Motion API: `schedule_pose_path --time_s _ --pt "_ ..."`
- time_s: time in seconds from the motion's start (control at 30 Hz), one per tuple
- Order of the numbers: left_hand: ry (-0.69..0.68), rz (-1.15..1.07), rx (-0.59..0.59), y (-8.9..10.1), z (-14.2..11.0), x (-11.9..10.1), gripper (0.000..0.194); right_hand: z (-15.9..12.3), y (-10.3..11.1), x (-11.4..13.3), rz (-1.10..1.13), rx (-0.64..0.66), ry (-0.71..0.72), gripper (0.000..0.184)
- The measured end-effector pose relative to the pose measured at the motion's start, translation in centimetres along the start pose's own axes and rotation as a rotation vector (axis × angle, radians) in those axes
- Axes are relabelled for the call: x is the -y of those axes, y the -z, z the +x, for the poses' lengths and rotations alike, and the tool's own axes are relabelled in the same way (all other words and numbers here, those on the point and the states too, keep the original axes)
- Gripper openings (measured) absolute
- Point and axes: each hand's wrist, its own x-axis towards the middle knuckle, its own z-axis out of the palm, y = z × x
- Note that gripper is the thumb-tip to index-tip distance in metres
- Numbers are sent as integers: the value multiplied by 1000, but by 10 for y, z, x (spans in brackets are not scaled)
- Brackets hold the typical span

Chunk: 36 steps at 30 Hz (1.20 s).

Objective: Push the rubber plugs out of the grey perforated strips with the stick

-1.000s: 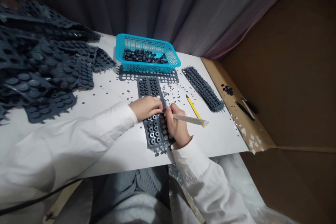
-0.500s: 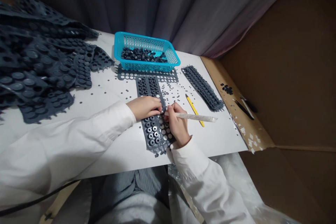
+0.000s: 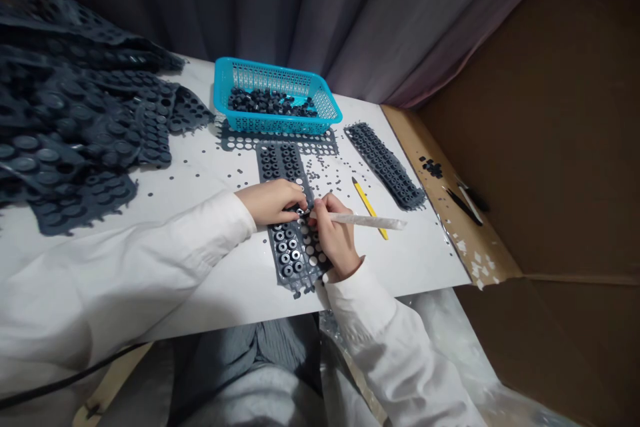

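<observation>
My left hand (image 3: pixel 270 203) lies curled on the top edge of a grey perforated rubber sheet (image 3: pixel 293 250), its fingertips pressing near a row of dark rings. My right hand (image 3: pixel 335 237) grips a pale, slender stick (image 3: pixel 365 219) like a pen, with its near end among the fingertips of both hands. Dark rubber rings stand in the sheet's left part, while round pale holes show on its right. My fingers hide the sheet's middle, and the stick's tip is hidden too.
A blue perforated basket (image 3: pixel 273 67) holds dark rubber rings. A heap of rubber sheets (image 3: pixel 75 120) lies at left. Other strips (image 3: pixel 385 163), a yellow pencil (image 3: pixel 367 207), scattered small discs, and tweezers (image 3: pixel 465 205) on cardboard lie nearby.
The stick has swung from slanting down to the right to nearly level. My hands have shifted slightly, and the whole view has drifted a little.
</observation>
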Motion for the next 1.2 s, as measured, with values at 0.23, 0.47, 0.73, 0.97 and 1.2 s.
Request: schedule_pose_path --time_s 0.23,0.47,0.73,0.97,1.2 --pt "4 12 -6 -1 -1 -1 14 1 0 1 -31 -4 6 32" --pt "11 22 -1 -1 -1 -1 13 0 -1 1 -48 4 13 32" --pt "30 13 -37 -3 -2 -5 11 0 -2 6 -262 34 144 29" --pt "28 -65 -100 -8 -4 -2 12 -1 -1 5 -304 29 142 29" --pt "66 -157 -144 -7 -5 -2 13 0 0 5 -305 40 135 30"
